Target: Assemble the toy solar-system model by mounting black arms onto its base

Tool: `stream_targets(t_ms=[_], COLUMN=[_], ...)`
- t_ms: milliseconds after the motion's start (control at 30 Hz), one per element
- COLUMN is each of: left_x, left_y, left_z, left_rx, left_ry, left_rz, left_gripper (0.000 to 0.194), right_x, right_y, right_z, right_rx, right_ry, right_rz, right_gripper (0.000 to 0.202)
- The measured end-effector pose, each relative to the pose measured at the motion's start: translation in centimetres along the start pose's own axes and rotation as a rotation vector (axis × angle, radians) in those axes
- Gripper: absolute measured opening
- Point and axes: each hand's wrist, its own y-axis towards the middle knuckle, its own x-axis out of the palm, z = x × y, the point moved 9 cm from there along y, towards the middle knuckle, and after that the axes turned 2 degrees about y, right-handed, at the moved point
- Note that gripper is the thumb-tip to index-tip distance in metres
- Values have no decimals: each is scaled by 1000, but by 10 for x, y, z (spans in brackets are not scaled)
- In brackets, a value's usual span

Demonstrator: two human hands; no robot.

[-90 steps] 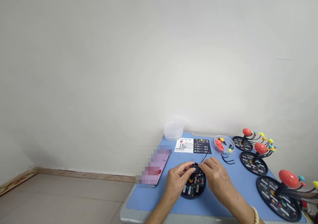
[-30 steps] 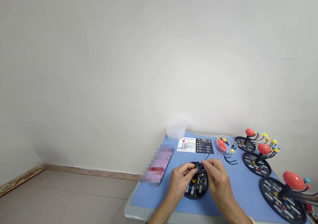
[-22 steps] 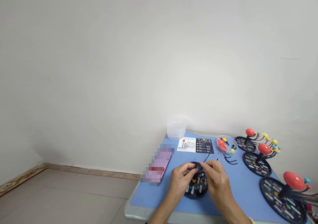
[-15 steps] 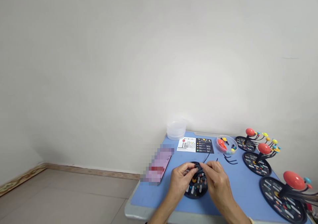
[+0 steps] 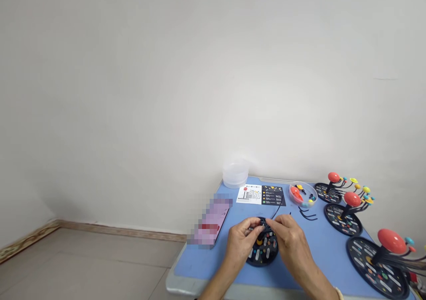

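A round black base [image 5: 262,259] printed with planets and pale labels lies near the table's front edge, beneath my two hands. My left hand [image 5: 240,240] is closed in a pinch at the top of the black post that stands on the base. From the right, my right hand [image 5: 293,240] also pinches there, its fingertips close to the left ones, on a thin black rod. One black curved rod [image 5: 277,209] sticks out behind my fingers. The fingers partly hide the post top and the rod ends.
Three finished-looking solar system models with red balls [image 5: 352,199] stand along the right side. Loose curved black rods [image 5: 308,216] lie behind my right hand. Farther back are a clear tub of coloured parts [image 5: 316,198], an instruction sheet [image 5: 249,194] and clear containers [image 5: 235,176]; a phone [image 5: 213,222] lies left.
The camera view has shifted very slightly. Both hands keep their pinch at the top of the post, with hardly any movement of the fingers.
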Motion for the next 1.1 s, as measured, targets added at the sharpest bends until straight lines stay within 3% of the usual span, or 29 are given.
stream_targets(t_ms=[467,600,733,1000,1100], left_x=[0,1,1,1,1], left_y=[0,-3,-2,1,1], left_z=[5,11,19,17,17], left_rx=[85,111,165,172,187], left_ry=[72,96,87,68,77], left_rz=[-1,-32,-44,-34,-31], left_gripper=[21,30,24,18,17], right_x=[2,3,1,5,8], right_y=[-1,1,3,4,3], right_z=[-8,-7,-5,13,17], right_rx=[-139,-144,-123,25,51], right_ry=[-115,-113,-75,135,111], right_rz=[1,-19,-29,-118,-115], right_gripper=[30,34,36,30,30])
